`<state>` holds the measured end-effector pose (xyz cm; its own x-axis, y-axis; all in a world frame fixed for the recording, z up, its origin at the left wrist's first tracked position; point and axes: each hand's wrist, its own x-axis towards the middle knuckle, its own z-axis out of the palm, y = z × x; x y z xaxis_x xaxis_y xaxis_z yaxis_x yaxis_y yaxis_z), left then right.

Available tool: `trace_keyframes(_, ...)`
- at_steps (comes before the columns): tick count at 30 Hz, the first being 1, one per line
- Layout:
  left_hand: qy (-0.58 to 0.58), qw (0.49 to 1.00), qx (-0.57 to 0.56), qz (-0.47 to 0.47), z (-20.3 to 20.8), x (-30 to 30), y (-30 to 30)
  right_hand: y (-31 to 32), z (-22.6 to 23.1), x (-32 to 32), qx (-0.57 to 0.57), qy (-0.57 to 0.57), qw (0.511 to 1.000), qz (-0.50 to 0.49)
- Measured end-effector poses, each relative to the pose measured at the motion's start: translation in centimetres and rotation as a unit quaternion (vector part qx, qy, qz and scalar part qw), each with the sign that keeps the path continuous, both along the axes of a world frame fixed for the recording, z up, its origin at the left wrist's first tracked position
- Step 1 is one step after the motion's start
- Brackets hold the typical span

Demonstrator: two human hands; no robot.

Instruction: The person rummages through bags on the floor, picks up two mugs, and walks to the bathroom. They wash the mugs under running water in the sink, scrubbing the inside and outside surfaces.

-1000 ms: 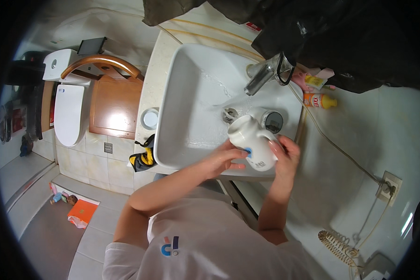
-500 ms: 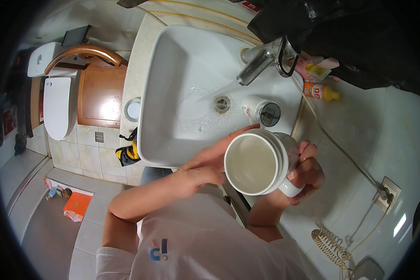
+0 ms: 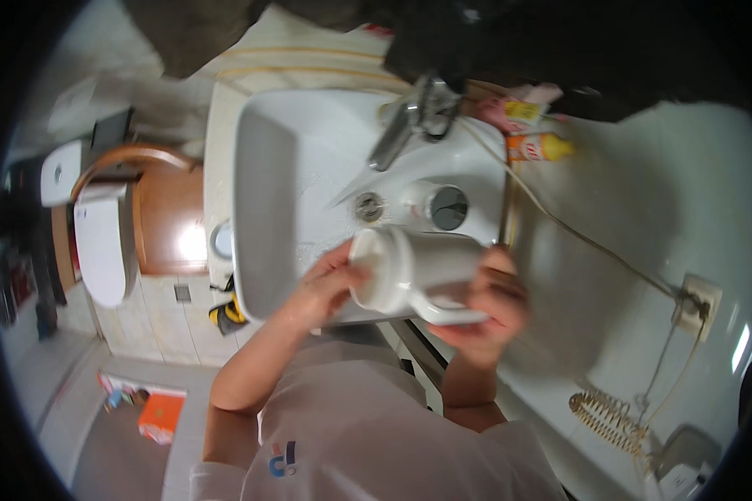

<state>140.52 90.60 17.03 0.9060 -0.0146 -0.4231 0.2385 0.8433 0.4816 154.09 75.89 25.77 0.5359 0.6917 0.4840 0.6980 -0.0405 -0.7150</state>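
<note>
Over the near right edge of the sink (image 3: 263, 209) I hold a large white mug (image 3: 447, 259), tipped on its side with its mouth facing left. My right hand (image 3: 500, 302) is wrapped round its lower end, by the handle. At the mouth, my left hand (image 3: 322, 290) grips the rim, and some of its fingertips reach into the opening. A white canister with a dark round lid (image 3: 449, 207) lies in the sink just beyond the mug. Further back, the metal faucet (image 3: 397, 134) points into the basin, with a faint stream of water beneath it.
An orange bottle with a yellow cap (image 3: 543, 148) stands right of the sink. A cable (image 3: 572, 219) runs to a wall socket (image 3: 696, 309). Dark plastic sheeting (image 3: 510, 63) hangs at the back. On the left are a small round dish (image 3: 222, 240) and a toilet (image 3: 106, 250).
The mug has turned from mouth-up to lying sideways, mouth leftward. My left hand has moved from its side to its rim. The view has shifted, and the picture is blurrier.
</note>
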Motion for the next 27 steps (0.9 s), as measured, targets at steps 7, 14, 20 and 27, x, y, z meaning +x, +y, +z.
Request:
trace_keyframes(7, -0.159, 0.908, 0.361, -0.140, -9.8, 5.4, 6.0, 2.2, -7.6, -1.0, -0.077, -0.006, 0.995, -0.069)
trace_keyframes(14, -0.093, 0.689, 0.672, -0.255, -7.7, 10.7, 9.2, 3.1, -12.5, 0.9, -0.088, 0.120, 0.983, -0.111)
trace_keyframes(20, -0.293, 0.605, 0.694, -0.256, -9.2, 10.2, 10.4, 3.5, -15.6, 0.4, -0.066, 0.285, 0.945, -0.150)
trace_keyframes(27, 0.021, 0.933, 0.248, -0.261, -12.3, 5.3, 10.0, 3.5, -15.0, -0.6, -0.008, 0.106, 0.988, -0.115)
